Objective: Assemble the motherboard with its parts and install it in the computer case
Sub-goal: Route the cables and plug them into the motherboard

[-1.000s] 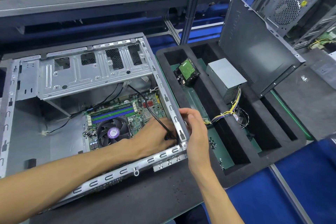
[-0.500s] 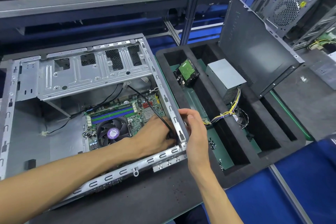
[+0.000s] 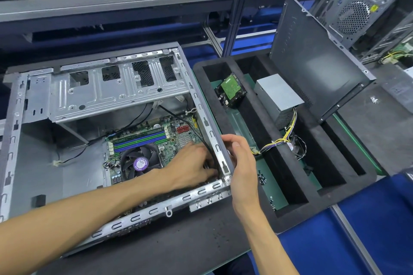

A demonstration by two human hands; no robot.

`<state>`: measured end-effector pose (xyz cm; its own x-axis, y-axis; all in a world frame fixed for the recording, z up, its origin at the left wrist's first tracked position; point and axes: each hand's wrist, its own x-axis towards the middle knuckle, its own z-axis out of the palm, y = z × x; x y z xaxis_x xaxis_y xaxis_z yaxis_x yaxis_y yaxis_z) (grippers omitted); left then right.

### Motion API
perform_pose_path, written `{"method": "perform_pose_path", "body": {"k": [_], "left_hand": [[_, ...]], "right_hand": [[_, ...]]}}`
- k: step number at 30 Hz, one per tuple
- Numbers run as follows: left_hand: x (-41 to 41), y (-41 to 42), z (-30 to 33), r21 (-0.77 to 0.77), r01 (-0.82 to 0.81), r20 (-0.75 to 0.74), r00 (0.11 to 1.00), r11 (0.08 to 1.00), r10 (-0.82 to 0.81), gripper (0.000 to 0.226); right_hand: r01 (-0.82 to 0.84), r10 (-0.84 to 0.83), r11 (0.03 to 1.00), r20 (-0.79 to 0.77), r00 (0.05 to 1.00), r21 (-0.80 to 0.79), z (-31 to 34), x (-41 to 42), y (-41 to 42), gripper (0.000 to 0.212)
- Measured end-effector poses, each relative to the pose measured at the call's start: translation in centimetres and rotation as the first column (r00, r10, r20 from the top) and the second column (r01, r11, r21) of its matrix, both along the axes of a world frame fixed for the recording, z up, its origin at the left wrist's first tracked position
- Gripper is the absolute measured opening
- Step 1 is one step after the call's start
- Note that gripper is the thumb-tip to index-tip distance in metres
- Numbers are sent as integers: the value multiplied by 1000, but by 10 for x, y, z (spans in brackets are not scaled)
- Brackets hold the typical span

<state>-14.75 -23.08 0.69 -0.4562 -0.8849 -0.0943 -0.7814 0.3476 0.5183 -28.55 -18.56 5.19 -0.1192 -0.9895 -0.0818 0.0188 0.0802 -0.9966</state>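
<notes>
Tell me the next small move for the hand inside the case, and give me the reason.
Probably press the board's near right corner down to seat it. The left hand lies on the motherboard at that corner, under a black cable, while the right hand grips the computer case rail, seemingly steadying it. Whether the left hand holds anything cannot be told.

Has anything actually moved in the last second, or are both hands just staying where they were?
Almost nothing changed. The left hand stays inside the computer case, at the black cable near the motherboard corner. The right hand still grips the case's right rail. Nothing was picked up or let go. The hard drive and power supply lie unmoved in the foam tray.
</notes>
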Motion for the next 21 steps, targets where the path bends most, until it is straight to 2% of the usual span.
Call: {"method": "perform_pose_path", "body": {"k": [9,16,21], "left_hand": [[1,6,4,2,55,-30,998,998,-55,25],[-4,3,6,77,-46,-52,997,996,50,25],[0,5,11,85,19,-158,987,996,-6,28]], "right_hand": [[3,-3,1000,-13,1000,-5,0,0,1,36],[7,-7,1000,6,1000,-9,1,0,0,35],[9,-9,1000,14,1000,-11,0,0,0,35]]}}
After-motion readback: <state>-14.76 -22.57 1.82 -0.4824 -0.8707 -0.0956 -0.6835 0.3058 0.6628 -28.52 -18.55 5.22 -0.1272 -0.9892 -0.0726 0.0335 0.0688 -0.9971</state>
